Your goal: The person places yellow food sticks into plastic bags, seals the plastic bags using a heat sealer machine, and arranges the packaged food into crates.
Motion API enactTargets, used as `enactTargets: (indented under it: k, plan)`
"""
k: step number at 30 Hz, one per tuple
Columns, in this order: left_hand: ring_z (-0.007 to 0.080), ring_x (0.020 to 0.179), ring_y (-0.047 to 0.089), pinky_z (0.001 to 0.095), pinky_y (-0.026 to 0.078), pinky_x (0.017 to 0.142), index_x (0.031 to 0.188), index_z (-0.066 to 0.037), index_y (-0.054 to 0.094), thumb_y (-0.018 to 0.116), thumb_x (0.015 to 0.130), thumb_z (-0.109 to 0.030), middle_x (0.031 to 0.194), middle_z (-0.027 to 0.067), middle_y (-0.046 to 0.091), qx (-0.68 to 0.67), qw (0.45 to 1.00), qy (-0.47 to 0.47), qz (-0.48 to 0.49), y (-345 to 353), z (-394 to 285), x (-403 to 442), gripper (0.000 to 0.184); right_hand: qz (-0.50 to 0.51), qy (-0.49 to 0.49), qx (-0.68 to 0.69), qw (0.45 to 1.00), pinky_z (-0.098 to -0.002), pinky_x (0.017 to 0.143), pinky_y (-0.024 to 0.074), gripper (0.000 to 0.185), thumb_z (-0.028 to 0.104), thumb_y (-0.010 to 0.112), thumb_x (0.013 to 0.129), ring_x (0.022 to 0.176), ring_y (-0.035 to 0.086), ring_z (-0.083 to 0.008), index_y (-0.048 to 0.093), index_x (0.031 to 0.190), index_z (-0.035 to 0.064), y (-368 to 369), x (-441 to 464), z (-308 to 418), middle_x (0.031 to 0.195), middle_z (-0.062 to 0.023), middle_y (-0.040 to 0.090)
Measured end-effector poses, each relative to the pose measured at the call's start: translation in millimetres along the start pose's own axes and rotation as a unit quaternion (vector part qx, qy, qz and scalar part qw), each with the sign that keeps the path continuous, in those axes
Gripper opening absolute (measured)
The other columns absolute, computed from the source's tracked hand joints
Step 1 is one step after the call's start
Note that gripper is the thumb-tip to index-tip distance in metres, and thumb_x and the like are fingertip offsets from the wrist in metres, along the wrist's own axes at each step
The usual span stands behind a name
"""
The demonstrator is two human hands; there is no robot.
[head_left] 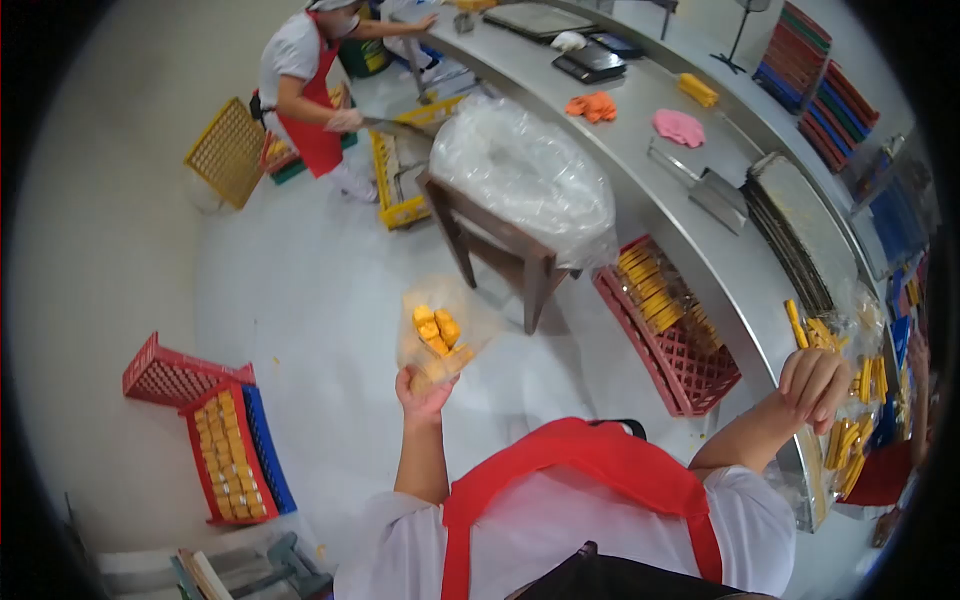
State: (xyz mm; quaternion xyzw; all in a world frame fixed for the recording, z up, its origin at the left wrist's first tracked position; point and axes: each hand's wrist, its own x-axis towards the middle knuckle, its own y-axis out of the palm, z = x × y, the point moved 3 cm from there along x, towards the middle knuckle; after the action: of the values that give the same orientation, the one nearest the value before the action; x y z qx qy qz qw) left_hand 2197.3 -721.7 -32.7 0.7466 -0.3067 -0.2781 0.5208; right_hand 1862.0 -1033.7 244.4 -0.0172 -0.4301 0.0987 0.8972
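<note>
Left hand closed around the lower end of a clear bag with chunky yellow pieces in it, held out over the floor, left of the long metal table and well apart from it. Right hand over the table's near end, fingers curled in; palm hidden, can't tell if it holds anything. Packed yellow sticks near that hand, at the table's near end. On the table: pink cloth, orange cloth, metal scoop, stacked trays. Wooden stool just left of the table, big plastic bag on it. Red crate with yellow packs at the table's foot, on the floor. Co-worker in a red apron at the table's far end, one hand on its edge.
</note>
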Motion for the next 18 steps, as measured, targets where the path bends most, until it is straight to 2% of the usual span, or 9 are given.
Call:
enactTargets:
  k: [1, 3, 6, 9, 11, 15, 17, 18]
  plan:
    - [0.0285, 0.114, 0.036, 0.0466, 0.038, 0.084, 0.124, -0.014, 0.036, 0.063, 0.064, -0.036, 0.125, 0.0067, 0.038, -0.003, 1.0, 0.006, -0.013, -2.7, -9.8, -3.5, 0.069, 0.016, 0.0, 0.0, 1.0, -0.0314, 0.065, 0.0454, 0.021, 0.014, 0.071, 0.067, 0.059, 0.059, -0.0165, 0.06, 0.082, 0.0041, 1.9, 7.9, -8.2, 0.071, -0.0083, 0.061]
    - [0.0248, 0.108, 0.04, 0.0468, 0.042, 0.074, 0.119, -0.023, 0.042, 0.051, 0.068, -0.044, 0.124, 0.0018, 0.039, 0.072, 0.995, 0.038, 0.056, -1.4, -29.5, -8.7, 0.056, 0.036, 0.001, 0.006, 0.999, -0.0314, 0.065, 0.0452, 0.022, 0.014, 0.071, 0.066, 0.059, 0.059, -0.0166, 0.06, 0.083, 0.0042, 5.7, 24.8, -25.2, 0.071, -0.0082, 0.061]
    - [0.0224, 0.106, 0.041, 0.044, 0.041, 0.072, 0.118, -0.022, 0.043, 0.05, 0.067, -0.045, 0.121, -0.0001, 0.042, 0.021, 0.996, 0.083, -0.001, -31.6, -55.8, -21.3, 0.056, 0.077, 0.013, 0.021, 0.997, -0.0321, 0.064, 0.0452, 0.023, 0.015, 0.071, 0.066, 0.059, 0.058, -0.017, 0.061, 0.084, 0.0045, 10.3, 49.8, -46.7, 0.072, -0.0083, 0.061]
    - [0.0199, 0.102, 0.043, 0.0404, 0.039, 0.07, 0.117, -0.021, 0.044, 0.05, 0.068, -0.045, 0.118, -0.0018, 0.044, 0.032, 0.995, 0.096, -0.008, -51.6, -78.2, -34.7, 0.055, 0.084, 0.007, 0.016, 0.996, -0.0332, 0.064, 0.0451, 0.024, 0.014, 0.071, 0.066, 0.06, 0.058, -0.0179, 0.061, 0.085, 0.004, 18.9, 74.3, -70.0, 0.074, -0.0088, 0.061]
    - [0.0215, 0.101, 0.044, 0.0399, 0.039, 0.07, 0.116, -0.021, 0.044, 0.052, 0.066, -0.046, 0.114, -0.002, 0.046, -0.009, 0.989, 0.137, -0.055, -57.5, -87.9, -44.3, 0.057, 0.093, 0.001, 0.033, 0.995, -0.0343, 0.064, 0.0453, 0.023, 0.013, 0.069, 0.067, 0.061, 0.058, -0.0191, 0.061, 0.085, 0.0032, 20.7, 89.2, -85.4, 0.075, -0.0099, 0.061]
    - [0.0249, 0.098, 0.045, 0.0404, 0.04, 0.072, 0.116, -0.02, 0.044, 0.056, 0.065, -0.043, 0.113, -0.0004, 0.047, -0.053, 0.984, 0.165, -0.029, -62.0, -104.0, -55.8, 0.057, 0.106, -0.015, 0.053, 0.993, -0.0353, 0.062, 0.0456, 0.02, 0.011, 0.066, 0.069, 0.061, 0.057, -0.0218, 0.06, 0.086, 0.0012, 20.1, 115.7, -114.6, 0.074, -0.0122, 0.06]
    - [0.028, 0.097, 0.045, 0.0412, 0.041, 0.073, 0.116, -0.02, 0.044, 0.06, 0.065, -0.038, 0.112, 0.0018, 0.047, -0.056, 0.981, 0.186, 0.02, -62.0, -111.6, -54.9, 0.057, 0.125, -0.017, 0.062, 0.99, -0.0359, 0.062, 0.0457, 0.019, 0.011, 0.065, 0.07, 0.061, 0.057, -0.0227, 0.06, 0.085, -0.0005, 14.4, 123.7, -129.3, 0.073, -0.0131, 0.06]
    - [0.0283, 0.097, 0.045, 0.0416, 0.041, 0.074, 0.117, -0.018, 0.044, 0.062, 0.067, -0.035, 0.111, 0.0042, 0.048, -0.064, 0.978, 0.197, 0.011, -62.4, -114.0, -55.8, 0.056, 0.108, -0.018, 0.067, 0.992, -0.0345, 0.063, 0.0458, 0.02, 0.012, 0.067, 0.069, 0.06, 0.056, -0.0215, 0.06, 0.085, 0.001, 10.8, 124.4, -138.0, 0.072, -0.0122, 0.06]
